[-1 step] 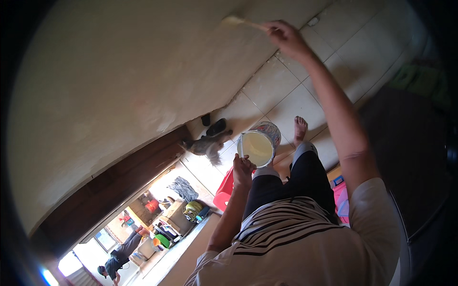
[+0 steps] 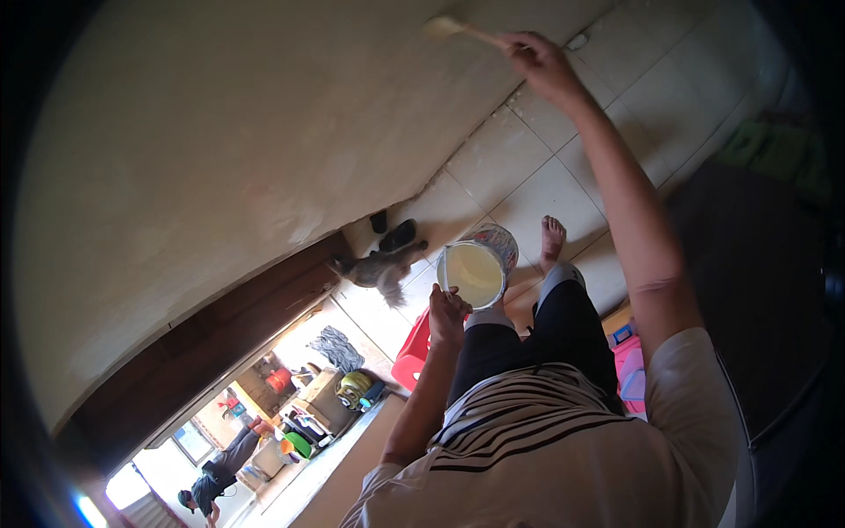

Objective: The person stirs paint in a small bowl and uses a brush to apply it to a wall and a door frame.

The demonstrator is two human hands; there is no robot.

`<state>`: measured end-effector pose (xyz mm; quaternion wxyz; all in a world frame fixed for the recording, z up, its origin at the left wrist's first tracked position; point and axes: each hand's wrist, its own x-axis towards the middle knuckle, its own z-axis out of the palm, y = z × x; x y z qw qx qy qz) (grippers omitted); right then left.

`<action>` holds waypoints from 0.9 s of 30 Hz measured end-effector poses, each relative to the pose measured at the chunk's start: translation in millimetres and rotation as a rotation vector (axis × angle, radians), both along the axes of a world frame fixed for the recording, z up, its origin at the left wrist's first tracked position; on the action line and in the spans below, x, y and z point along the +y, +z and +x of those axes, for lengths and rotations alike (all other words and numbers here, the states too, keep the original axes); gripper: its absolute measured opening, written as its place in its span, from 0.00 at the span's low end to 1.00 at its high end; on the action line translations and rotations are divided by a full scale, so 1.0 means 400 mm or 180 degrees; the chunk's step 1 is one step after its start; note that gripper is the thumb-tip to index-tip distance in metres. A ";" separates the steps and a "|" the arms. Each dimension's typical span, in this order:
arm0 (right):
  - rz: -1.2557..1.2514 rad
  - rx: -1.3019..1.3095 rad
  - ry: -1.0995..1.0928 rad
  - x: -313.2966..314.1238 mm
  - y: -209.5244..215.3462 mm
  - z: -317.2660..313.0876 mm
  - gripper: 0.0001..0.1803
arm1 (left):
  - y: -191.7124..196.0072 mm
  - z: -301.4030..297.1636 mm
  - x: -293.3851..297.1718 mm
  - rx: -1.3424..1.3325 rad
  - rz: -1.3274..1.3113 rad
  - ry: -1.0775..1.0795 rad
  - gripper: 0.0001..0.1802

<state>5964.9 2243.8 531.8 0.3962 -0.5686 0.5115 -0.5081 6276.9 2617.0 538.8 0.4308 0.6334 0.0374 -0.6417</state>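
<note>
My right hand [image 2: 544,66] is raised at the top of the view, closed around the handle of a paintbrush [image 2: 480,33]. The pale bristles lie against or just in front of the plain cream wall [image 2: 238,123]; contact cannot be made out. Lower down, my left hand [image 2: 449,315] grips a paint bucket [image 2: 503,245] by its near left rim, where the thin handle hangs. Pale cream paint [image 2: 475,275] shows inside the bucket, which tilts toward me above my legs. Its outer side is patterned and stained.
A grey cat [image 2: 383,268] and dark slippers [image 2: 399,235] are on the tiled floor [image 2: 502,150] beside the wall. Red plastic furniture [image 2: 412,356] stands by my left arm, pink items [image 2: 628,374] by my right. Through the doorway, another person [image 2: 216,484] appears among household goods.
My right hand and the paintbrush have shifted slightly to the right and up along the wall. My left hand and the bucket stay in place.
</note>
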 end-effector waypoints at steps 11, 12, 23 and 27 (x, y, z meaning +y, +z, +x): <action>-0.0122 -0.0765 -0.1182 0.100 -0.065 0.356 0.16 | 0.090 -0.040 -0.025 -0.0106 0.0054 0.0112 0.24; -0.0054 -0.0873 -0.0984 0.137 -0.048 0.415 0.16 | 0.082 -0.038 -0.024 -0.0076 0.0058 0.0139 0.24; -0.0414 0.0320 0.1003 0.239 0.016 0.391 0.14 | 0.065 0.062 -0.032 0.0078 -0.0132 0.0380 0.26; -0.0015 0.0540 0.0527 0.091 0.045 0.174 0.12 | 0.091 0.088 -0.030 -0.0094 -0.0161 0.0420 0.23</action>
